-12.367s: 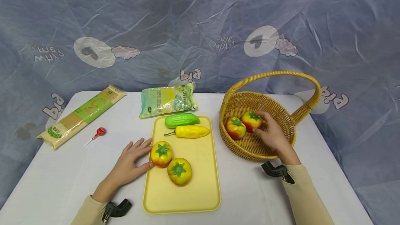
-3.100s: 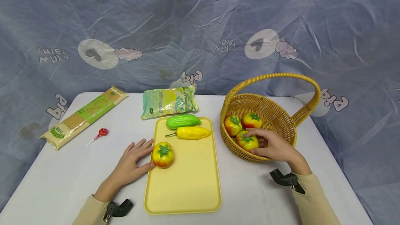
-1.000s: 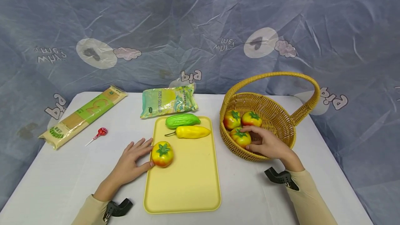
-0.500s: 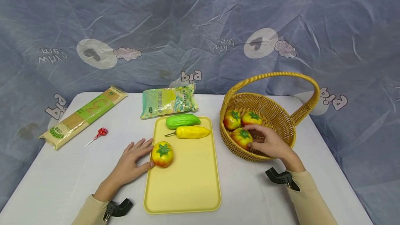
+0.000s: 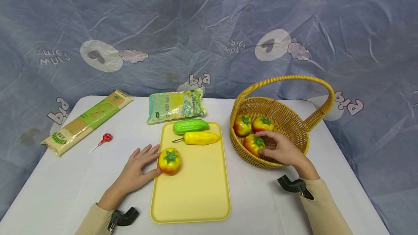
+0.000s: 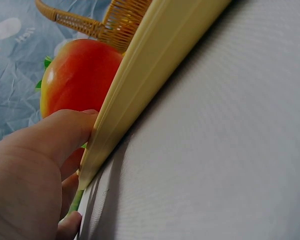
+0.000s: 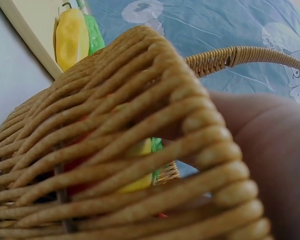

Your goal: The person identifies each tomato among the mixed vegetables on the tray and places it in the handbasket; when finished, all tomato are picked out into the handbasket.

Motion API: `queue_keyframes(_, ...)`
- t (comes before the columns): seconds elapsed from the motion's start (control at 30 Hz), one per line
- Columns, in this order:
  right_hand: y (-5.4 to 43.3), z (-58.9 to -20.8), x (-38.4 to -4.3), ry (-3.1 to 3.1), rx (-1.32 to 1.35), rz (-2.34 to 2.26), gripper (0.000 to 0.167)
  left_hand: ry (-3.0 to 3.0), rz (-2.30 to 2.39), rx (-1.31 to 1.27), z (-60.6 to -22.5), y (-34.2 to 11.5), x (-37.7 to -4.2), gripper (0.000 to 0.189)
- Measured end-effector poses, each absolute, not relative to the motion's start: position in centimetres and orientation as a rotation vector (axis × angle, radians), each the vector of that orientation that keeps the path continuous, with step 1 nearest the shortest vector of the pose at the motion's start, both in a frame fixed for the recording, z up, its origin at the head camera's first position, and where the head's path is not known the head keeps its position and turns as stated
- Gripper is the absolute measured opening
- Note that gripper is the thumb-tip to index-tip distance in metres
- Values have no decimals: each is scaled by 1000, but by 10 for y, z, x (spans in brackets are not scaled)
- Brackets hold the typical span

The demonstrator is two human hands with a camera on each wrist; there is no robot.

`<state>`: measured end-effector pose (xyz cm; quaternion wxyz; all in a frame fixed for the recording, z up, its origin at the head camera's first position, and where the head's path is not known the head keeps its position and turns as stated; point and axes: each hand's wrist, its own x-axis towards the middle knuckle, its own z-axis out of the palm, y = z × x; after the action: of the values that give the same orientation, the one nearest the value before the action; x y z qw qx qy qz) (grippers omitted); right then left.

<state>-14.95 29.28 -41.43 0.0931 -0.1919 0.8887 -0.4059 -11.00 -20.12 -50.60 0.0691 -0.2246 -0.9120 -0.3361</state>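
In the head view, a wicker basket point(image 5: 277, 106) at the right holds three red-yellow toy tomatoes. My right hand point(image 5: 282, 148) reaches over its near rim, thumb and fingers curled against the right side of the front tomato point(image 5: 253, 144). In the right wrist view, basket weave hides most of that grip. On the left, my left hand point(image 5: 137, 169) lies with spread fingers at the left rim of a yellow tray point(image 5: 196, 202). Its fingertips touch that rim, beside another toy tomato point(image 5: 169, 160). A yellow pepper point(image 5: 201, 138) and a green bitter melon point(image 5: 191, 126) lie at the tray's far end.
Behind the tray lies a green-yellow plastic packet point(image 5: 176, 106). A long noodle packet point(image 5: 88, 120) is at the far left, with a red lollipop point(image 5: 105, 138) near it. The basket's handle point(image 5: 284, 78) arches high above its bowl. A blue-grey cloth hangs behind the table.
Earlier, a second tomato on the tray went into the basket with my right hand. In the last half second the front tomato has turned slightly rightward. My left hand has stayed put.
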Motion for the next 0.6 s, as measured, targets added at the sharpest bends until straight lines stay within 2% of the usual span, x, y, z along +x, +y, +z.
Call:
queue_keyframes(0.2, 292, -416, -151, 2584, -604, -1230, 45, -2776, -1014, -659, -505, -201, -111, 54)
queue_keyframes(0.43, 291, -417, -152, 2669, -670, -1164, 55, -2786, -1024, -652, -504, -201, -111, 54)
queue_keyframes(0.6, 292, -417, -151, 2679, -659, -1174, 53, -2790, -1030, -648, -504, -202, -111, 55)
